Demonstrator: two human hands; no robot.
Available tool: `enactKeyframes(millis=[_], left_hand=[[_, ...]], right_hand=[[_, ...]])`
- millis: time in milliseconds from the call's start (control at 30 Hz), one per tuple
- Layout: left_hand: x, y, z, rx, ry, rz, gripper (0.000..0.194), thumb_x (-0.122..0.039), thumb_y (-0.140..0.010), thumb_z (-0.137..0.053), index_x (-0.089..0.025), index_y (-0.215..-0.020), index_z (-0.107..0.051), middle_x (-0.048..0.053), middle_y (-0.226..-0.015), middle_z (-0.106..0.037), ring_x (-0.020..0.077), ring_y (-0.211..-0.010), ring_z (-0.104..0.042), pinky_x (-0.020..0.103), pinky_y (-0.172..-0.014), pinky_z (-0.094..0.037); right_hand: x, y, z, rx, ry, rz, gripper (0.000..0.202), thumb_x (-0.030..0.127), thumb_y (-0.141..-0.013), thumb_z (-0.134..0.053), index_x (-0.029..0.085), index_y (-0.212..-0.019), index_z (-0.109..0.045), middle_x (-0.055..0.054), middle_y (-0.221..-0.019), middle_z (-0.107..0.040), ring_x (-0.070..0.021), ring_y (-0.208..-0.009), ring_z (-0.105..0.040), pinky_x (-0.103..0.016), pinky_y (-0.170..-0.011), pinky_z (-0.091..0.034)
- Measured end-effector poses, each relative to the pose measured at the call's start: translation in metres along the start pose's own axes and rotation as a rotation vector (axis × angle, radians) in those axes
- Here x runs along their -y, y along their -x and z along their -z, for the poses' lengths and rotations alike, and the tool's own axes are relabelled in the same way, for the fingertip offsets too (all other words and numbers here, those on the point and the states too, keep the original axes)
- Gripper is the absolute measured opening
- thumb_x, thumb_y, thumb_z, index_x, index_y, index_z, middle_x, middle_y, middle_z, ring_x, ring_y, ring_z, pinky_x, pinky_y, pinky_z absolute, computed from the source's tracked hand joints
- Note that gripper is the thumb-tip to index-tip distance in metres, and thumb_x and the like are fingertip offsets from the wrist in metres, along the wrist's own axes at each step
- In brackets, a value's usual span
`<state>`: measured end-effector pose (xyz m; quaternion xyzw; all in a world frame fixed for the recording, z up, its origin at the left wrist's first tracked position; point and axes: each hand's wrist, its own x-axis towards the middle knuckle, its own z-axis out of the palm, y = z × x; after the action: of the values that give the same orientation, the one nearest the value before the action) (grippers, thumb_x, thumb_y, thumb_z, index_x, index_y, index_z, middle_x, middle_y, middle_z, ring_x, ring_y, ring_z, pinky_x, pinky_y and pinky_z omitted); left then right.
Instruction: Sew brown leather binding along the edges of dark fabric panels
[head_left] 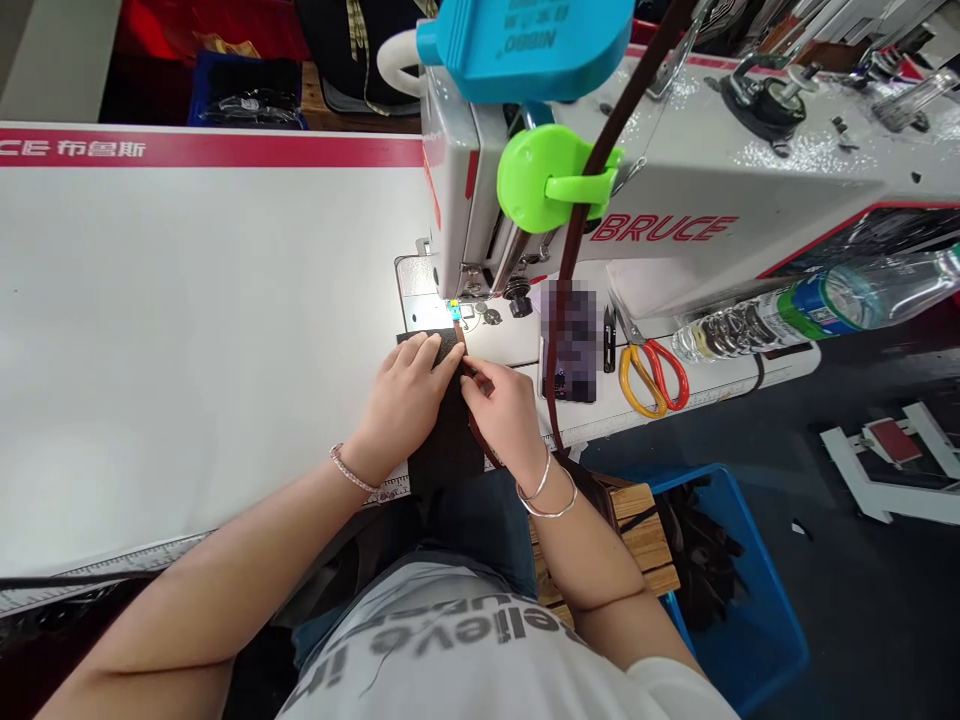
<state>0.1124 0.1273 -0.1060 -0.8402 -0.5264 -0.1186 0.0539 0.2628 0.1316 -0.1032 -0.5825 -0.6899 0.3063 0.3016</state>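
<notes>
A piece of dark brown fabric (444, 440) lies on the sewing machine bed and hangs over the table's front edge. My left hand (405, 390) rests flat on it, fingers stretched toward the needle area. My right hand (504, 405) pinches a narrow brown binding strip (480, 440) at the fabric's right edge, thumb and index finger together. Just ahead of my fingertips is the presser foot (454, 311), with a blue and yellow part, where strip and fabric meet. The strip's other length passes through a green clip (544, 180) on the machine head.
Right of the machine bed lie a phone (574, 350), scissors (652, 378) with yellow and red handles, and a plastic bottle (817, 305) on its side. A blue bin (765, 600) with dark scraps stands on the floor beside a wooden stool (649, 545).
</notes>
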Motion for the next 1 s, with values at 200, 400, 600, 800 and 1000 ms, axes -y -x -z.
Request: enactKeyframes(millis=[200,400,600,800,1000], left_hand=[[0.0019,-0.0008,-0.0002,0.002,0.081,-0.015,0.04,-0.012,-0.095,-0.041,-0.01,-0.134,-0.053,0.017,-0.128,-0.058,0.0329,-0.125,-0.05,0.046,-0.098,-0.05],[0.0049,-0.0013,-0.0046,-0.02,0.131,-0.038,0.038,-0.014,-0.096,-0.042,-0.009,-0.132,-0.054,0.016,-0.129,-0.059,0.0328,-0.127,-0.048,0.047,-0.1,-0.049],[0.0049,-0.0018,-0.0042,-0.014,0.146,-0.031,0.038,-0.012,-0.096,-0.041,-0.009,-0.131,-0.053,0.016,-0.129,-0.059,0.0322,-0.128,-0.048,0.048,-0.101,-0.049],[0.0036,-0.0027,-0.0039,-0.018,0.147,-0.028,0.037,-0.011,-0.095,-0.043,-0.008,-0.13,-0.053,0.016,-0.127,-0.06,0.0322,-0.128,-0.049,0.047,-0.103,-0.048],[0.0038,-0.0031,-0.005,-0.027,0.147,-0.026,0.037,-0.013,-0.096,-0.042,-0.007,-0.131,-0.053,0.016,-0.128,-0.06,0.0323,-0.127,-0.049,0.047,-0.103,-0.048]], right_hand=[[0.0,-0.002,-0.0002,0.005,0.001,-0.001,0.029,0.015,-0.087,-0.057,0.017,-0.111,-0.073,-0.004,-0.082,-0.074,-0.0173,-0.072,-0.067,-0.028,-0.071,-0.052],[-0.0016,0.0,-0.001,-0.019,-0.001,0.0,0.028,0.016,-0.086,-0.059,0.017,-0.11,-0.073,-0.004,-0.079,-0.074,-0.0181,-0.07,-0.068,-0.03,-0.071,-0.053],[-0.0024,0.0011,-0.0027,-0.035,0.002,0.033,0.029,0.016,-0.086,-0.059,0.016,-0.111,-0.073,-0.005,-0.08,-0.075,-0.018,-0.069,-0.068,-0.029,-0.069,-0.053],[-0.004,0.0016,-0.0044,-0.02,0.025,0.014,0.031,0.02,-0.087,-0.059,0.018,-0.115,-0.072,-0.004,-0.076,-0.073,-0.0169,-0.065,-0.065,-0.028,-0.066,-0.051],[-0.003,0.0012,-0.0048,-0.021,0.06,0.028,0.031,0.018,-0.087,-0.058,0.017,-0.115,-0.072,-0.004,-0.074,-0.072,-0.0166,-0.064,-0.064,-0.027,-0.064,-0.049]])
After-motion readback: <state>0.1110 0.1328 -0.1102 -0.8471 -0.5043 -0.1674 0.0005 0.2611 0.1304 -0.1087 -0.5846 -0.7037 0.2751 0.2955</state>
